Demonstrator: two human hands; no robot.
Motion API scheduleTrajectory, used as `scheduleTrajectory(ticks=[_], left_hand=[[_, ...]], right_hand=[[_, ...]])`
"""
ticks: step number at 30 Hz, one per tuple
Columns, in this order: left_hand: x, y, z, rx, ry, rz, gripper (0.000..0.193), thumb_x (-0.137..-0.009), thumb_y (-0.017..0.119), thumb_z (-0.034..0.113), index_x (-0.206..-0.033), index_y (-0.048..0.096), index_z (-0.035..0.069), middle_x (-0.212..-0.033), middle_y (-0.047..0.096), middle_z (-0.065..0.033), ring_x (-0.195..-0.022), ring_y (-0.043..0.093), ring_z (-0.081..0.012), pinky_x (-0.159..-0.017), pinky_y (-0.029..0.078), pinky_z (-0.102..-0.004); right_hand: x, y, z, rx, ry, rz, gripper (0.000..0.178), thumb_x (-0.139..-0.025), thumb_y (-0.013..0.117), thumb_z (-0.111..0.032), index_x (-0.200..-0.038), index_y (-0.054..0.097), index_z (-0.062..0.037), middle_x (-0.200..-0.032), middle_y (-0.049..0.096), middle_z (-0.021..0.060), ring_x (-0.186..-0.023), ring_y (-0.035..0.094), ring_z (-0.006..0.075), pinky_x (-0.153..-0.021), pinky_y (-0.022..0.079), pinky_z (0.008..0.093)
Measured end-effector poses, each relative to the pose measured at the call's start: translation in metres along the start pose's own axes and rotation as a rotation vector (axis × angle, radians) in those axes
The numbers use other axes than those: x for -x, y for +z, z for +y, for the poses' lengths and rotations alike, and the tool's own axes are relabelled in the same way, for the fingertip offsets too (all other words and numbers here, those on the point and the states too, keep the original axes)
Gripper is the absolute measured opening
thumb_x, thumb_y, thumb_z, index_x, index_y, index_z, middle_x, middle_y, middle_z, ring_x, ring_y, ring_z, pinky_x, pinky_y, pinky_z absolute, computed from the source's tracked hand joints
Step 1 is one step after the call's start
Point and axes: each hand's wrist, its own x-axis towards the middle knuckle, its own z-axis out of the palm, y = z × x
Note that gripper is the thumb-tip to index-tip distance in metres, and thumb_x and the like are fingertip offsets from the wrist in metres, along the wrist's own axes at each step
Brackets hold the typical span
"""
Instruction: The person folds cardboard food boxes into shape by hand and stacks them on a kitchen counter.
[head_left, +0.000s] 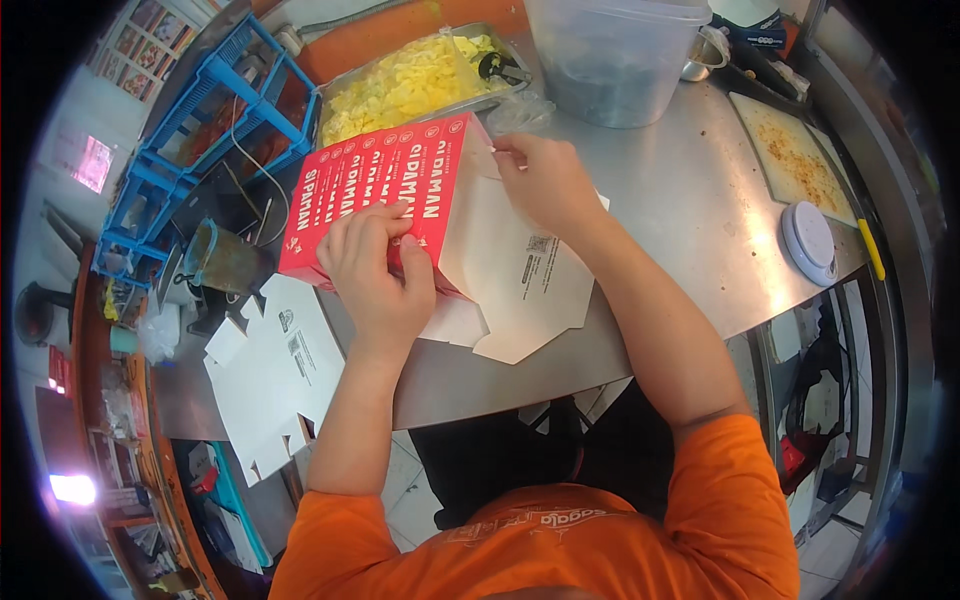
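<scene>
Several red cardboard boxes (345, 185) with white lettering stand pressed together in a row on the steel table. My left hand (385, 265) grips the near edge of the row, thumb and fingers bent over the cardboard. The nearest box at the right end has its white flap (540, 285) folded out over the table. At the far corner of that box, my right hand (540, 175) pinches the edge of the cardboard between thumb and fingers. A flat, white, unfolded box blank (275, 375) lies left of my left forearm, partly past the table's front edge.
Behind the boxes sits a metal tray of yellow food (410, 85). A large clear plastic tub (615, 65) stands at the back. To the right are a stained cutting board (795, 150), a round white lid (808, 243) and a yellow-handled knife (871, 250). Blue crates (215, 120) are at left.
</scene>
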Motion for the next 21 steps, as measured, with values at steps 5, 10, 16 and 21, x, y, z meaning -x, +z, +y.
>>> scheduleTrajectory(ticks=[5, 10, 16, 21], left_hand=[[0.0, -0.002, 0.002, 0.002, -0.003, -0.029, 0.014, -0.087, 0.063, 0.003, -0.1, 0.067, 0.005, -0.114, 0.076, -0.0081, -0.111, 0.064, -0.0283, -0.105, 0.038, -0.0434], [-0.001, -0.003, 0.005, -0.004, -0.013, -0.032, 0.014, -0.087, 0.063, 0.002, -0.1, 0.067, 0.005, -0.114, 0.076, -0.0082, -0.112, 0.064, -0.0279, -0.105, 0.037, -0.0431], [0.001, 0.001, 0.001, 0.009, -0.015, -0.014, 0.014, -0.085, 0.066, 0.007, -0.099, 0.067, 0.005, -0.113, 0.076, -0.0074, -0.11, 0.064, -0.0283, -0.103, 0.037, -0.0443], [0.0, 0.0, 0.001, 0.012, -0.012, -0.017, 0.015, -0.085, 0.066, 0.007, -0.1, 0.067, 0.006, -0.113, 0.076, -0.0071, -0.11, 0.063, -0.0279, -0.103, 0.037, -0.044]], right_hand=[[0.009, -0.004, -0.006, 0.117, 0.02, 0.046, 0.048, -0.094, 0.076, -0.042, -0.123, 0.074, -0.0043, -0.11, 0.078, 0.0199, -0.105, 0.074, 0.0395, -0.092, 0.057, 0.0483], [0.005, 0.003, -0.001, 0.303, 0.109, -0.009, 0.053, -0.086, 0.083, -0.049, -0.115, 0.075, -0.0061, -0.108, 0.079, 0.016, -0.1, 0.076, 0.0342, -0.085, 0.058, 0.0442], [-0.002, 0.013, 0.009, 0.274, 0.121, 0.064, 0.036, -0.09, 0.081, -0.041, -0.097, 0.074, -0.0062, -0.089, 0.076, 0.0154, -0.085, 0.073, 0.0371, -0.077, 0.055, 0.0482], [-0.006, 0.015, 0.019, 0.128, 0.037, 0.089, 0.028, -0.091, 0.08, -0.03, -0.092, 0.074, -0.0027, -0.085, 0.075, 0.0166, -0.08, 0.071, 0.0396, -0.074, 0.054, 0.0483]])
